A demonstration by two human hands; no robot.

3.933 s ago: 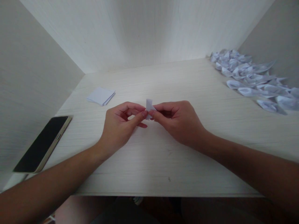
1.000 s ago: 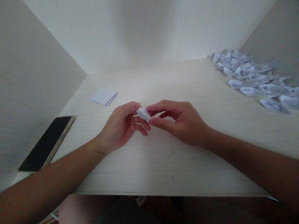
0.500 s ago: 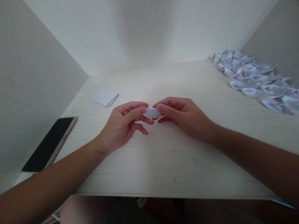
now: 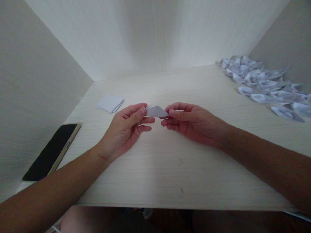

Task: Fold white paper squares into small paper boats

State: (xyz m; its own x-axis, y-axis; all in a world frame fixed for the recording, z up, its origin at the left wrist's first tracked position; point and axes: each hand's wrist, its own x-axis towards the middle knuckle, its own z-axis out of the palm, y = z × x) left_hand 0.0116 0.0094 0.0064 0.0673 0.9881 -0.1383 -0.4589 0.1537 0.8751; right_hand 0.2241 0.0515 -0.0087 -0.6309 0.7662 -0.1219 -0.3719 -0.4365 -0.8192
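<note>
A small folded piece of white paper (image 4: pixel 156 111), pointed at its ends with a raised peak in the middle, is held just above the table between both hands. My left hand (image 4: pixel 130 124) pinches its left end between thumb and index finger, the other fingers loosely curled below. At the right end, the thumb and fingertips of my right hand (image 4: pixel 187 121) grip the other tip. The fingers cover both ends of the paper.
A small stack of white paper sheets (image 4: pixel 110 103) lies left of the hands. Nearer on the left is a black phone-like device (image 4: pixel 52 152) with a gold edge. Many folded white paper pieces (image 4: pixel 257 77) are heaped at the right. Walls bound the white table (image 4: pixel 155 174) behind and at both sides.
My hands have moved slightly apart toward the paper's ends, showing more of it. Its middle now stands up in a peak.
</note>
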